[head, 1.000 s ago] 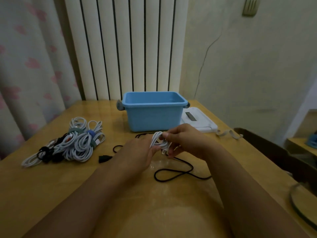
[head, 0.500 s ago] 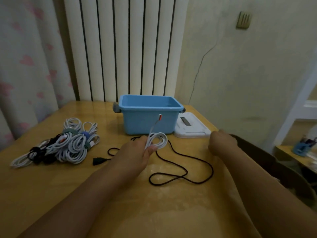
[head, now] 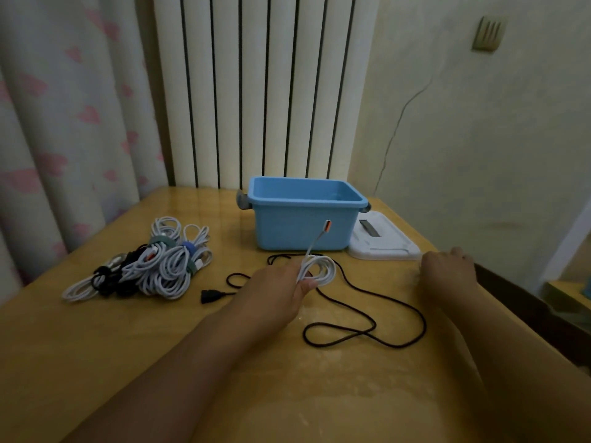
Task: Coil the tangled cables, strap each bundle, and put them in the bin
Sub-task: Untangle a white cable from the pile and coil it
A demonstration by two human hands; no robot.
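One white cable coil [head: 318,269] is pinched in the left hand [head: 277,290], a little above the bench [head: 134,353]. The thumb lies over the near side of the loops and the fingers are curled behind them. The loop itself lies rather flat, with its long axis going left to right. From the coil a free end rises up and away from the person, leaning to the right, and its orange-tipped plug [head: 327,226] points toward the front wall of the blue bin [head: 305,212].

The right hand [head: 447,270] rests at the right edge of the bench, just beside the white lid [head: 383,243]. Its back is turned to the camera and the fingers bend down at the far side; I cannot tell if it holds something.

A loose black cable [head: 367,318] wanders on the bench between the two hands, from under the coil toward the person and back, and its black plug [head: 209,295] lies to the left, pointing left. Well apart on the left side lies a pile of bundled cables [head: 150,266], white and black, some with straps around them. The bin stands open at the far side of the bench, in front of the radiator [head: 256,91].
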